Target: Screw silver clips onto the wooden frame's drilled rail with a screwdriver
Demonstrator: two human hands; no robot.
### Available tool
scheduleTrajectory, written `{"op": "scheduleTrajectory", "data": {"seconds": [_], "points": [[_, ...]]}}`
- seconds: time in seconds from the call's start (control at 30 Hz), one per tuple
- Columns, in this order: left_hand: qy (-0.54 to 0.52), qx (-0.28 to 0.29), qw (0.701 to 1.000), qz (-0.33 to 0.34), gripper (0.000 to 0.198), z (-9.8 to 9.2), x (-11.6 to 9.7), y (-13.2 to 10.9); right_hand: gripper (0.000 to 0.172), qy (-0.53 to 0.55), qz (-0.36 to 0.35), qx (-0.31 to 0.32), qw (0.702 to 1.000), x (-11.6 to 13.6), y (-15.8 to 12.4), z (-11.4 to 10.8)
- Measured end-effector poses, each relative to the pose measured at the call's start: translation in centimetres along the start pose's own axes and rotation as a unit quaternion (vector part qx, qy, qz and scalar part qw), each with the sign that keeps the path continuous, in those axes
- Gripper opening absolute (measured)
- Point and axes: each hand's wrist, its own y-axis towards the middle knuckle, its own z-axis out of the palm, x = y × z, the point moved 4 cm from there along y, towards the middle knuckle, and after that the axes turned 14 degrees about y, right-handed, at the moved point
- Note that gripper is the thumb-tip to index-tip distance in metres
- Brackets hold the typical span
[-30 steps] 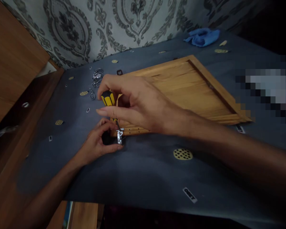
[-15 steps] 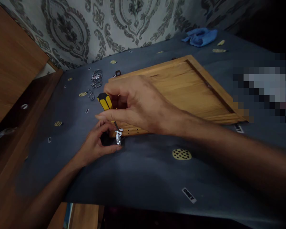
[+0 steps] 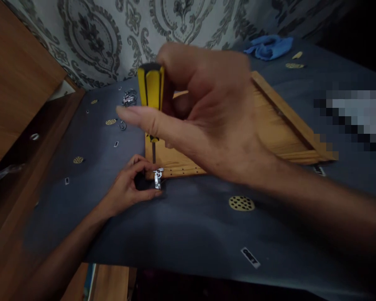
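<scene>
My right hand [image 3: 213,113] is raised close to the camera, its fingers closed round a yellow and black screwdriver [image 3: 151,90] held upright. The screwdriver's thin shaft points down, with its tip just above a small metal bracket [image 3: 157,177]. My left hand [image 3: 130,188] pinches that bracket against the near left corner of a wooden panel [image 3: 278,121], which lies flat on the dark blue cloth [image 3: 191,225]. A row of small holes runs along the panel's near edge.
Several more metal brackets [image 3: 128,99] lie in a heap at the back left of the cloth. A blue rag [image 3: 269,46] sits at the far right. A wooden cabinet [image 3: 15,83] stands on the left, with patterned wallpaper behind.
My right hand has lifted the screwdriver up and toward the camera, turning it from tilted to upright; its tip has come off the bracket. My left hand stays on the bracket.
</scene>
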Motion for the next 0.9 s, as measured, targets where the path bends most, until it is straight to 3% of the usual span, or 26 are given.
{"op": "scheduleTrajectory", "data": {"seconds": [0.1, 0.2, 0.5, 0.67, 0.9], "points": [[0.005, 0.007, 1.000, 0.001, 0.037, 0.0, -0.1, 0.0, 0.037, -0.009, 0.053, 0.061, 0.997, -1.2, -0.1, 0.4], [0.011, 0.013, 1.000, 0.005, 0.034, 0.0, -0.3, 0.1, 0.042, -0.027, 0.099, 0.080, 0.991, -2.4, -0.5, 0.8], [0.020, 0.014, 1.000, -0.003, 0.036, -0.1, -0.2, 0.1, 0.048, -0.073, 0.112, 0.116, 0.984, -2.7, -0.7, 1.1], [0.022, 0.016, 1.000, -0.007, 0.037, -0.1, -0.2, 0.0, 0.045, -0.036, 0.068, 0.111, 0.991, -2.5, -0.8, 1.0], [0.015, 0.022, 1.000, -0.015, 0.036, -0.1, -0.2, 0.1, 0.051, -0.055, 0.135, 0.120, 0.982, -2.7, -0.4, 1.2]]}}
